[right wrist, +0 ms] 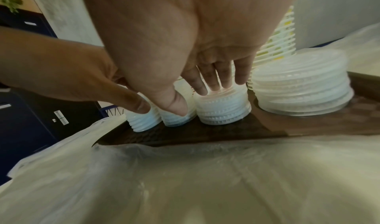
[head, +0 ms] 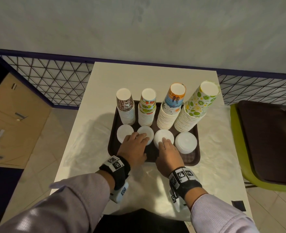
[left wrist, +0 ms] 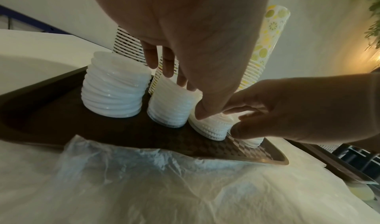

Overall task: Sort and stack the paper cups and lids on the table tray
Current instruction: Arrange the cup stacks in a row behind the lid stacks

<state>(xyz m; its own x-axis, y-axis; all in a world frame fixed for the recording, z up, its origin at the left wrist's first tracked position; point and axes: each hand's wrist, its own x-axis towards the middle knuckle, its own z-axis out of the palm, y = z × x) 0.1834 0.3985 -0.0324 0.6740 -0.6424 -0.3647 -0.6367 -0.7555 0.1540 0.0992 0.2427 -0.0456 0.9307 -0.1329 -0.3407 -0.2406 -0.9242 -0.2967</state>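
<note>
Ribbed translucent plastic lids (right wrist: 223,107), printed paper cups (head: 196,106), textured dark plastic tray (head: 112,132), crinkly plastic sheet (left wrist: 164,178)

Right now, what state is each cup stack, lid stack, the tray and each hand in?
Four cup stacks: upside down, upright in the tray's back row.
Four lid stacks: standing in the front row.
Tray: on the table, holding all stacks.
Left hand: fingers straight, resting on the second lid stack.
Right hand: fingers straight, resting on the third lid stack.
</note>
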